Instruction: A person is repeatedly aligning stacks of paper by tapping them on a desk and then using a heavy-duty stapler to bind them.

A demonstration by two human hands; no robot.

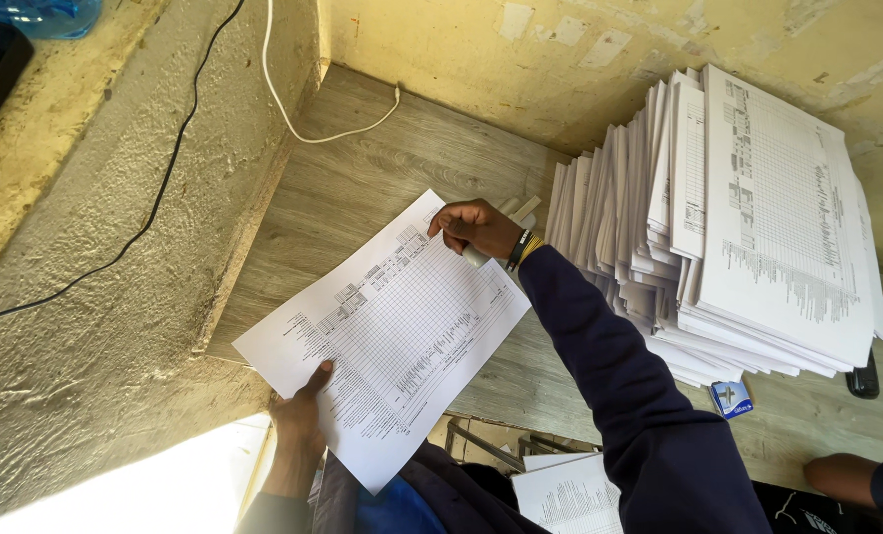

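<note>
I hold a white printed sheet with a grid table [392, 331] over a grey wooden desk [362, 168]. My left hand [298, 415] grips its near edge from below, thumb on top. My right hand [476, 227], in a dark blue sleeve with a wristband, pinches the sheet's far corner; a pale object shows under the fingers, too hidden to identify. A tall, fanned stack of similar printed sheets [748, 218] stands on the desk just right of my right arm.
A white cable [308, 119] and a black cable [164, 188] run along the rough yellowish wall. A small blue box [731, 398] and a black object [865, 378] lie near the stack. More printed sheets [570, 494] lie below. Another person's arm [857, 480] shows at the lower right.
</note>
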